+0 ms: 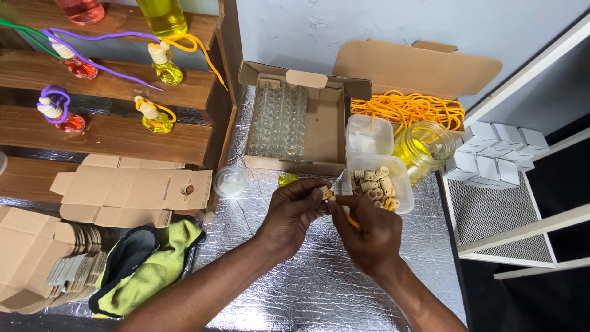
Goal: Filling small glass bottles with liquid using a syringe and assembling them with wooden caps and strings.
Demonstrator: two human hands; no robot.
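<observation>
My left hand [294,212] pinches a small beige ribbed cap [324,192] between thumb and fingers above the silver foil table [307,289]. My right hand [364,230] meets it from the right, gripping an orange cord [350,218] whose end is at the cap. Just behind the hands sits a clear tub of more beige caps [378,182]. A small bottle of yellow liquid [287,179] lies on the foil beside the left hand.
A cardboard box of empty glass bottles [279,120] stands behind, next to a box of orange cords [409,107], a lidded clear tub [367,135] and a jar of yellow liquid [427,147]. Wooden shelves [110,132] at left hold finished bottles. Flat cartons [123,190], a green cloth [153,267].
</observation>
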